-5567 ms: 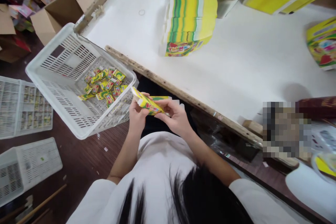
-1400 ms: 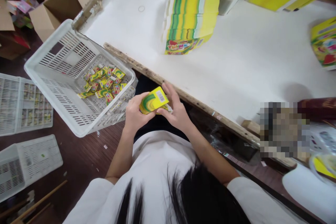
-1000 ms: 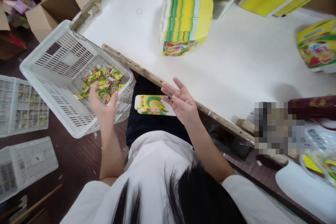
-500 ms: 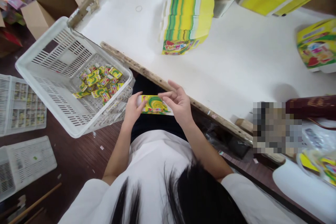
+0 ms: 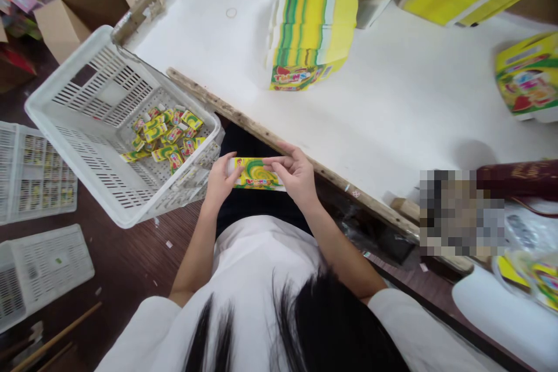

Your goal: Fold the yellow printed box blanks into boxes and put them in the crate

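A flat yellow and green carton blank (image 5: 255,172) lies across my lap. My left hand (image 5: 219,181) grips its left end with curled fingers. Over the carton's right end, the fingers of my right hand (image 5: 293,174) are pinched on its top edge. Just to my left stands a white slotted basket (image 5: 78,145), tilted, with several folded small yellow and green boxes (image 5: 168,136) heaped in its near corner.
A stack of flat yellow-green carton blanks (image 5: 310,35) sits on the white table (image 5: 392,110), whose worn wooden edge (image 5: 244,119) runs diagonally before me. More white baskets (image 5: 35,171) lie on the floor at left. A brown cardboard box (image 5: 82,6) stands far left.
I tossed a finished box toward the basket with my left hand, and a flat blank appeared on my lap. Both hands then came down and closed on the blank.
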Tool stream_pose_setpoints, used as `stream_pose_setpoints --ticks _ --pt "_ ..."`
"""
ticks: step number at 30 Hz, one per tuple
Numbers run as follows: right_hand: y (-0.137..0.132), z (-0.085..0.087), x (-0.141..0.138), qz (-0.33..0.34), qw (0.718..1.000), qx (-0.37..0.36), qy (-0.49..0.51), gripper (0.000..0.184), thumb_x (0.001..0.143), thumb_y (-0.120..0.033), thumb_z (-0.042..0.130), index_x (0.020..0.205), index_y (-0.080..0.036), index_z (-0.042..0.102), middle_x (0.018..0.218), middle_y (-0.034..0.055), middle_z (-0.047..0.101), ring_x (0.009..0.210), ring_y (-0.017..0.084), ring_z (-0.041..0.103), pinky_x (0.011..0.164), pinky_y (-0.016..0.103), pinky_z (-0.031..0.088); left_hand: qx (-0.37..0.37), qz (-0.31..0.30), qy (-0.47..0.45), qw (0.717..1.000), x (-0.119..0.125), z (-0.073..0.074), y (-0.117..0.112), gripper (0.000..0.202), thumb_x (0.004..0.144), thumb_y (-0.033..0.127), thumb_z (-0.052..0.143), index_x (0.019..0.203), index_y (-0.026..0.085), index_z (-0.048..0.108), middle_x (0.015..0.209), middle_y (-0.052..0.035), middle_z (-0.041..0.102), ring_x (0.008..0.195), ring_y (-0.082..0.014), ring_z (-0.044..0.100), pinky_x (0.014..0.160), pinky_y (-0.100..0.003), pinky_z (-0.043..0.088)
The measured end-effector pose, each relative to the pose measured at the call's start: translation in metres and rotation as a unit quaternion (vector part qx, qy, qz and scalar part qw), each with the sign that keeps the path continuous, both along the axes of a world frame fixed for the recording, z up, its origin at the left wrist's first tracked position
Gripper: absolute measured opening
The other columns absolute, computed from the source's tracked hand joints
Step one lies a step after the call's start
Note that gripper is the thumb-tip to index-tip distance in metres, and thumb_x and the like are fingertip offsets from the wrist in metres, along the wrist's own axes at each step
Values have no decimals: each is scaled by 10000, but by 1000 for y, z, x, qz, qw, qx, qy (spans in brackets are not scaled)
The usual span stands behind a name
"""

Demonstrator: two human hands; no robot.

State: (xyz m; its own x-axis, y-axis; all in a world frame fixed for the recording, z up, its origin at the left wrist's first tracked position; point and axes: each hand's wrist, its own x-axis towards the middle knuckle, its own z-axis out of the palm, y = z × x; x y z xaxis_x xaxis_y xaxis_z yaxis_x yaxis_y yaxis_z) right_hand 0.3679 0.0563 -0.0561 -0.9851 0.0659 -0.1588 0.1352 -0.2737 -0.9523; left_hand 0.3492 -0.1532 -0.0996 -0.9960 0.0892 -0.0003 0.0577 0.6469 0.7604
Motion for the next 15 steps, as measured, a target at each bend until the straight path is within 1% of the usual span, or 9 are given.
stream_pose_setpoints --ticks 2,4,5,7,9,11,12,14,15 --pt "1 0 0 4 1000 7 1 480 825 -396 733 1233 -230 542 870 11 808 762 192 775 853 392 634 1 3 -2 1000 0 0 0 412 894 388 653 1252 186 644 1273 -120 707 1182 -282 654 1064 -451 493" --pt "5 0 1 11 999 37 -2 435 856 -439 696 1215 -222 581 802 4 793 703 189 762 796 379 633 2 5 -5 1000 1 1 -1 416 893 391 652 1255 187 643 1278 -120 705 1186 -283 653 1068 -452 490" --pt "9 0 2 10 998 68 -1 376 879 -450 670 1168 -216 620 753 0 778 673 189 752 761 368 628 3 5 -8 1000 1 1 -1 420 892 394 653 1256 186 643 1278 -121 705 1186 -283 653 1068 -452 490" --pt "17 -1 5 -1 986 167 16 244 917 -430 632 1006 -210 687 708 5 753 660 190 734 728 354 609 7 5 -11 1000 2 1 -1 426 889 397 656 1257 184 643 1279 -120 705 1187 -281 653 1070 -447 490" --pt "22 -3 10 6 954 296 56 164 915 -366 656 891 -211 703 806 40 763 773 216 736 793 377 595 10 5 -12 1000 2 1 -1 428 889 402 656 1259 187 642 1282 -117 705 1194 -277 652 1074 -443 488" --pt "21 -7 18 50 901 422 86 110 875 -293 721 938 -204 713 997 97 757 948 273 713 896 435 568 11 5 -11 1000 2 1 -1 427 890 410 656 1259 194 642 1285 -115 704 1198 -277 651 1077 -444 486" --pt "19 -10 21 77 873 473 86 155 853 -261 748 989 -194 713 1067 127 736 1008 303 689 928 466 553 10 6 -10 1000 2 1 -1 429 889 414 659 1258 196 643 1283 -115 705 1199 -279 650 1078 -448 485" --pt "13 -15 28 111 831 541 68 228 836 -225 765 1050 -178 702 1118 163 699 1041 338 650 943 504 532 7 8 -8 1000 2 1 0 435 882 417 668 1257 198 644 1279 -116 707 1199 -286 649 1078 -459 482" --pt "10 -18 30 114 820 558 57 220 843 -223 758 1049 -175 698 1108 168 688 1029 342 639 937 511 527 4 8 -7 1000 3 1 0 436 879 416 672 1257 199 644 1279 -116 707 1201 -287 647 1079 -460 482"
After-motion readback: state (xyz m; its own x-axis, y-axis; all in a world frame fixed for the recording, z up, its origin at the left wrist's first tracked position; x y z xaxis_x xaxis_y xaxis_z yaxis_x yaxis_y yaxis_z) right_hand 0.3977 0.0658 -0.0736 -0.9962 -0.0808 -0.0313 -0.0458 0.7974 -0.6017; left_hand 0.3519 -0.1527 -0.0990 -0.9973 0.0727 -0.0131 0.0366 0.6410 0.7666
